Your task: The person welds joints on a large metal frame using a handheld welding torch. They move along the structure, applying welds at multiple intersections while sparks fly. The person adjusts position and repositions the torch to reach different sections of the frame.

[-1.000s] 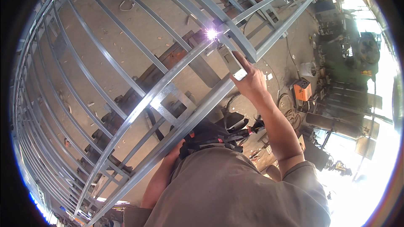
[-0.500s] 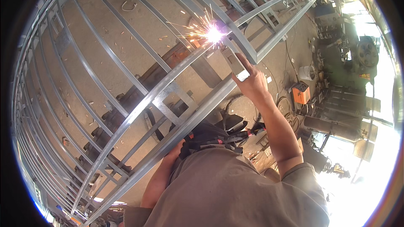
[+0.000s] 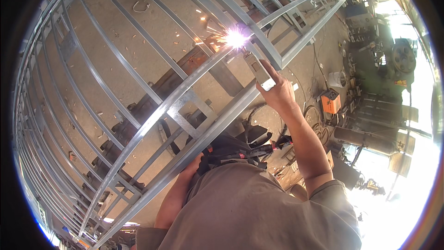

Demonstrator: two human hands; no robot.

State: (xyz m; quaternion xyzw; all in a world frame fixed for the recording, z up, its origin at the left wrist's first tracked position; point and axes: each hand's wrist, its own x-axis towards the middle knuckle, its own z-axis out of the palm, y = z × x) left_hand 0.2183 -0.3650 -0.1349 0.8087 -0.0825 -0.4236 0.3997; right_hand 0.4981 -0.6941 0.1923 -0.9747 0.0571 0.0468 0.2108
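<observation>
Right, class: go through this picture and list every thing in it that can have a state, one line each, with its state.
Long grey metal lattice frame: lying on its side, spanning the picture.
Bright welding arc: lit, throwing sparks at a frame joint.
Grey welding electrode holder: held up to the joint.
Right hand: closed around the holder, arm raised.
Left hand: low against the frame; grip hidden.
Small orange box-shaped welding machine: standing on the floor.

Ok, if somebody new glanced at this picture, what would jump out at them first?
The bright spark at upper centre, where the tool in the right hand meets the grey steel frame, with small sparks flying off to its left. Next, that frame itself, its long bars sweeping across the whole view above the concrete floor. The left hand sits low, by a frame bar.
</observation>
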